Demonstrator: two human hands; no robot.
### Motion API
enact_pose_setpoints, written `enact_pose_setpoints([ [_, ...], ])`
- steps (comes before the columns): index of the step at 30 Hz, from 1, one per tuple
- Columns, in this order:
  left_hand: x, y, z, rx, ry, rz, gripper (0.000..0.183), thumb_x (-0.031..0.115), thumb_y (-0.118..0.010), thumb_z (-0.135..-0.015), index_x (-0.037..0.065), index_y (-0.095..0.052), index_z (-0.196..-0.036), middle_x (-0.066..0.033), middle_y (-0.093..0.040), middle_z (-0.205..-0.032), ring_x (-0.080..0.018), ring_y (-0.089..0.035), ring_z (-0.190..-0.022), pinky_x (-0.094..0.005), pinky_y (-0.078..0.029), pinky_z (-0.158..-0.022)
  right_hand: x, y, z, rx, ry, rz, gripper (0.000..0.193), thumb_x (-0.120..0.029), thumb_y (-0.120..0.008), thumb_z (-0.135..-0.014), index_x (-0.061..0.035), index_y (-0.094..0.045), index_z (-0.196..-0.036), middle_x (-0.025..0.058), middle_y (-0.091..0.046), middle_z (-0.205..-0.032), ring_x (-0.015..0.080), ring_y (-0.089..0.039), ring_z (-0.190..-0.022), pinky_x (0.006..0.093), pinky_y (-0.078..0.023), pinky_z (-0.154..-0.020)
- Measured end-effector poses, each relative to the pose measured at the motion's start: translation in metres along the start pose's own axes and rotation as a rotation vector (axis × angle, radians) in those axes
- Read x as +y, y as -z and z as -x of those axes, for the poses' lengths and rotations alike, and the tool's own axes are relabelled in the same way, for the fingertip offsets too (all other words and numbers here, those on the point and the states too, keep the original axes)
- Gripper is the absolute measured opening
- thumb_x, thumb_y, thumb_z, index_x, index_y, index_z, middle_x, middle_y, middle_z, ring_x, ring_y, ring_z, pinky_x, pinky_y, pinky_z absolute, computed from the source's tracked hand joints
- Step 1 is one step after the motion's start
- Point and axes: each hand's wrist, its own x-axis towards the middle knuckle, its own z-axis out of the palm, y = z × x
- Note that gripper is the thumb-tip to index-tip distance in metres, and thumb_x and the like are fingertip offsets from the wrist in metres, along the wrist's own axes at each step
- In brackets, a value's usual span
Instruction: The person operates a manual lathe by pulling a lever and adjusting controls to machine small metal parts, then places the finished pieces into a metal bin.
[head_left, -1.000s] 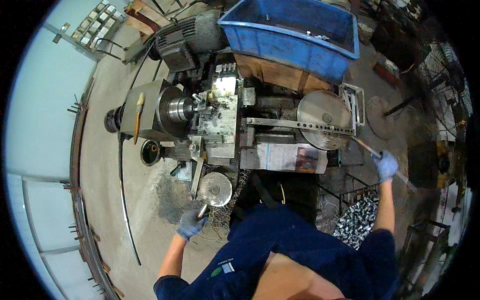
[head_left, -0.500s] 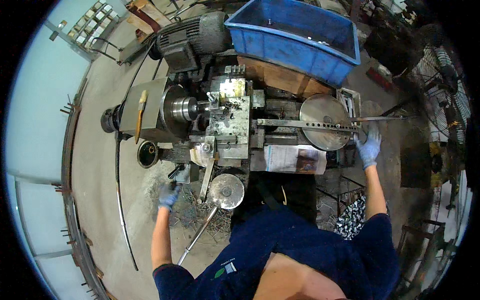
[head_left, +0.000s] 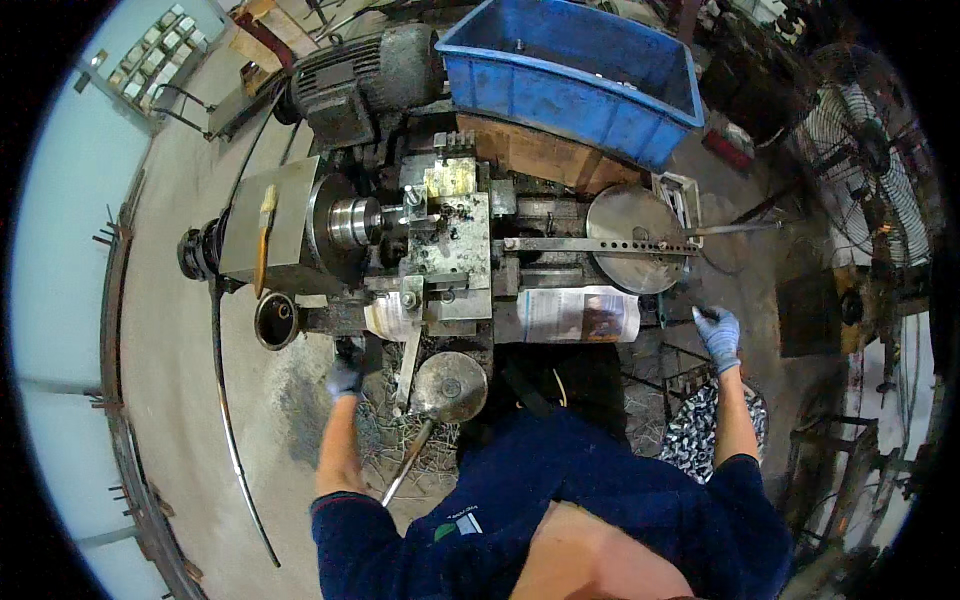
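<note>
The gloved left hand (head_left: 344, 378) is at a dark knob (head_left: 347, 349) lying at twelve o'clock from it, glove and knob so dark together that I cannot tell whether the fingers are closed on it or merely beside it; from this hand the small disc (head_left: 452, 386) is at three o'clock and the chuck (head_left: 352, 222) farther off at twelve. The gloved right hand (head_left: 718, 337) has its fingers loosely parted and slightly bent, nothing seen between them, with the big disc (head_left: 628, 213) near eleven o'clock, the metal parts (head_left: 688, 435) at six.
</note>
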Motion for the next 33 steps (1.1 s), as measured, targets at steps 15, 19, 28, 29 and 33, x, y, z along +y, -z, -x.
enact_pose_setpoints([
  [15, -0.032, 0.23, 0.036, 0.363, -0.255, 0.031, 0.034, 0.033, -0.055, -0.086, 0.009, -0.06, -0.11, -0.0165, -0.064, -0.099, -0.0314, -0.062, -0.089, -0.038, -0.048, -0.077, -0.424, 0.013, -0.015, -0.077, 1.296, -0.207, 0.051, -0.053, -0.067, -0.07, -0.0064, -0.067, -0.09, 0.0118, -0.064, -0.084, 0.0273, -0.059, -0.085, 0.0386, -0.046, -0.077],
  [19, -0.112, 0.304, 0.077, 0.611, -0.081, -0.13, 0.042, 0.039, -0.049, -0.089, 0.004, -0.06, -0.109, -0.0179, -0.064, -0.097, -0.0321, -0.063, -0.088, -0.038, -0.049, -0.074, -0.507, -0.031, 0.01, -0.282, 1.428, 0.435, 0.052, -0.056, -0.062, -0.066, -0.0104, -0.069, -0.089, 0.0125, -0.063, -0.086, 0.0301, -0.054, -0.09, 0.044, -0.035, -0.092],
  [28, -0.056, 0.228, 0.168, 0.491, 0.245, -0.076, 0.043, 0.047, -0.057, -0.079, 0.004, -0.055, -0.074, -0.0172, -0.059, -0.069, -0.0357, -0.058, -0.066, -0.0433, -0.044, -0.059, -0.532, -0.072, 0.012, -0.493, 1.425, 0.495, 0.052, -0.047, -0.066, -0.067, -0.0101, -0.065, -0.103, 0.0147, -0.065, -0.098, 0.0298, -0.058, -0.101, 0.0456, -0.027, -0.103],
  [29, -0.056, 0.221, 0.177, 0.491, 0.256, -0.071, 0.041, 0.045, -0.058, -0.079, 0.004, -0.055, -0.074, -0.0167, -0.059, -0.068, -0.035, -0.058, -0.064, -0.0429, -0.044, -0.059, -0.532, -0.071, 0.019, -0.463, 1.442, 0.484, 0.052, -0.046, -0.066, -0.067, -0.0106, -0.065, -0.104, 0.0149, -0.065, -0.098, 0.0296, -0.058, -0.101, 0.0459, -0.026, -0.104],
  [33, -0.08, 0.213, 0.181, 0.444, 0.18, 0.051, 0.034, 0.036, -0.062, -0.077, 0.003, -0.055, -0.073, -0.0148, -0.058, -0.065, -0.0313, -0.057, -0.058, -0.0412, -0.043, -0.057, -0.531, -0.071, 0.022, -0.465, 1.445, 0.534, 0.049, -0.042, -0.067, -0.067, -0.0076, -0.066, -0.102, 0.0159, -0.065, -0.097, 0.0303, -0.058, -0.101, 0.047, -0.025, -0.104],
])
